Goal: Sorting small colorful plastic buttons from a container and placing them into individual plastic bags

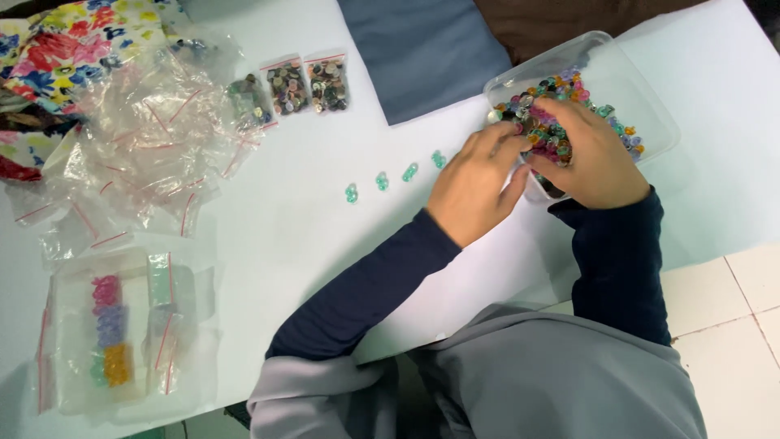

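Note:
A clear plastic tub (642,97) at the right of the white table (309,219) holds a heap of small beads in many colours (561,93). My right hand (589,154) rests in the tub, fingers curled down into the beads. My left hand (475,183) lies at the tub's near rim, fingertips touching the beads beside the right hand. Whether either hand pinches a bead is hidden. Several small green beads (394,177) sit in a row on the table left of my left hand.
A pile of empty clear zip bags (154,138) lies at the left. Filled small bags of beads (309,85) sit behind them. A bagged tray with pink, purple and yellow beads (110,333) lies near left. Flowered cloth (73,41) and blue cloth (422,49) are at the back.

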